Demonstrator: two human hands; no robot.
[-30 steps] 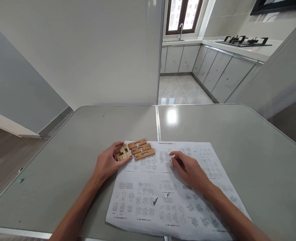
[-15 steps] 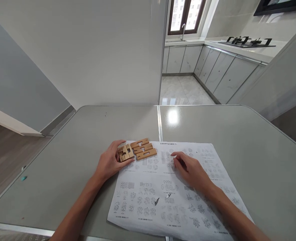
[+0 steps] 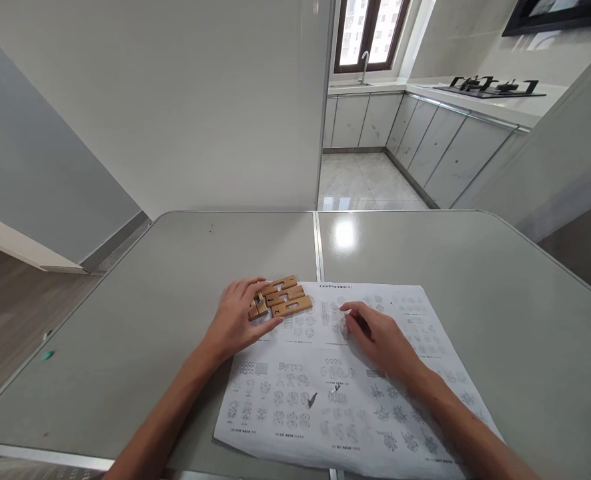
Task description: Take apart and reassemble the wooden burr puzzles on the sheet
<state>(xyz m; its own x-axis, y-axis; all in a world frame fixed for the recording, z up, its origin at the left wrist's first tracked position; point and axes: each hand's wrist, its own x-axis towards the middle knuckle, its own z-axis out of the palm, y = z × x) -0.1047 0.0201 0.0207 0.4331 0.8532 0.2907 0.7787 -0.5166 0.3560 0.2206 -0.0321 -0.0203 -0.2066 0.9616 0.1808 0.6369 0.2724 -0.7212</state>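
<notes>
My left hand [image 3: 235,319] lies over the left end of a group of wooden puzzle pieces, fingers and thumb spread apart. Under its fingers, notched wooden blocks [image 3: 261,305] are partly hidden. To their right sit three flat wooden bars with cut-out slots and black numerals: an upper bar [image 3: 289,280], a middle bar [image 3: 297,292] and a lower bar [image 3: 303,304]. The bars rest at the top left of a printed paper sheet [image 3: 315,353]. My right hand [image 3: 378,333] rests on the sheet with its fingers loosely bent and a gap by the thumb; nothing shows in it.
Line diagrams cover the sheet, which has two small dark marks or tears. Beneath it is a grey folding table [image 3: 140,320] with a central metal seam. A small teal bit [image 3: 48,355] lies near the left edge. Behind are a wall, a sink tap [image 3: 364,67] and a gas hob [image 3: 488,87].
My left hand has shifted right and spread over the notched blocks it was gripping from the side, covering most of them. The right hand and the three bars stay where they were.
</notes>
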